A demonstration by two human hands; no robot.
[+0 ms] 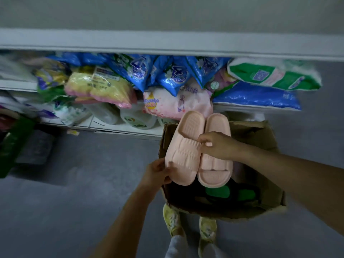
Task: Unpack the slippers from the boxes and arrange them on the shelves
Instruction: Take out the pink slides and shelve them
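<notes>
A pair of pale pink slippers (188, 151) is held side by side, head to toe, above an open cardboard box (260, 138) on the floor. My left hand (158, 174) grips the lower left end of the left slipper. My right hand (217, 144) pinches the pair at the middle from the right. Inside the box lie dark slippers and green ones (217, 191), partly hidden by the pink pair. The white shelf (167, 43) runs across the top of the view.
The lower shelves hold blue packets (173, 75), a green and white pack (273, 75), a yellow and pink bundle (100, 88), a pink bag (176, 101) and white tubs (137, 118). Grey floor spreads to the left. My feet in yellow shoes (173, 218) stand by the box.
</notes>
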